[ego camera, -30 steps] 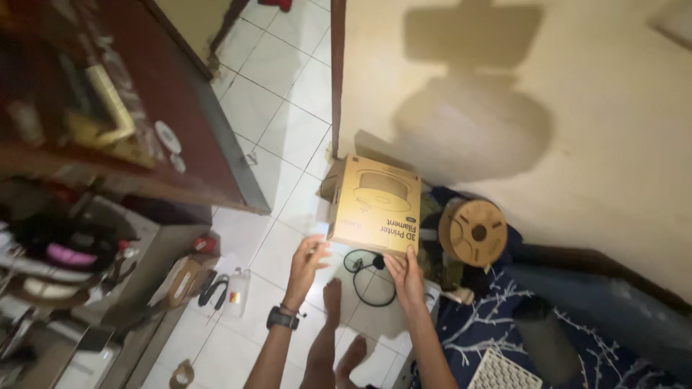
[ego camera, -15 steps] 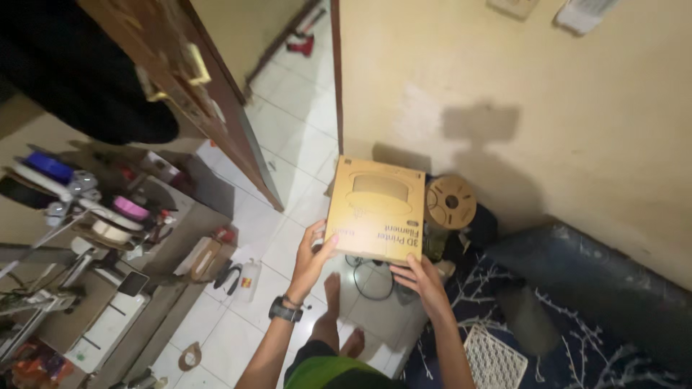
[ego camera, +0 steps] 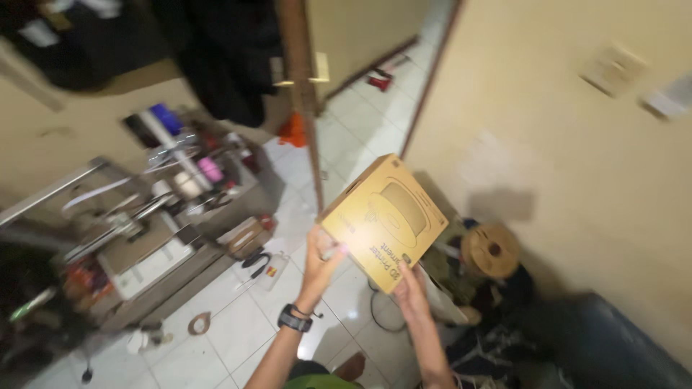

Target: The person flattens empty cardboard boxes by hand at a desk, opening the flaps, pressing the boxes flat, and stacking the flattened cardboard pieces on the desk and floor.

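Both hands, left hand (ego camera: 322,261), right hand (ego camera: 410,291), gripping closed cardboard box (ego camera: 383,220), contents hidden

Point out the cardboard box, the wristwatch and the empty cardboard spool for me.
cardboard box (ego camera: 386,216): head view, middle of its printed top face.
wristwatch (ego camera: 294,318): head view, black band on the left wrist.
cardboard spool (ego camera: 491,250): head view, round flange beside the centre hole.

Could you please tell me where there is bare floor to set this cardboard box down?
Bare white tiles lie between the cluttered shelf unit and the person's left arm, and up the corridor. Beside the wall, the empty spool and dark bedding crowd the floor.
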